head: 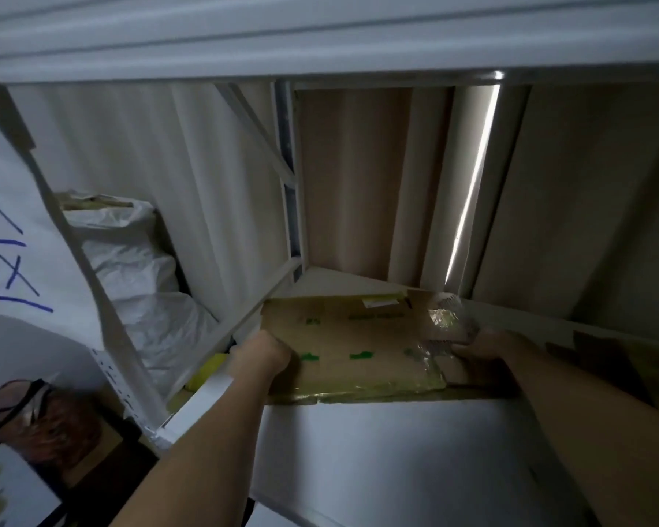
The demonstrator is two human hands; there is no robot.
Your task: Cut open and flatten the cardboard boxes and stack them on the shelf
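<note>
Step in hand: stacking. One flattened cardboard box (354, 348) (brown, green print, clear tape along its near edge) lies flat on the shelf (377, 443), reaching from the near edge toward the back left corner.

Left hand (261, 355): fingers curled, grasping the box at its left edge, close to the shelf's left upright. Right hand (487, 346): at the box's right side, beside a crumpled patch of tape; it appears to grasp that edge, though the fingers are partly hidden.

The box's near edge overhangs or sits at the shelf's front lip; which one cannot be told.

Adjacent bay to the left holds white bags (137, 268).

Judgement: placement is nearly complete. The next move calls for an even push from both hands toward the back edge, keeping the box square to the left upright, then letting go.
</note>
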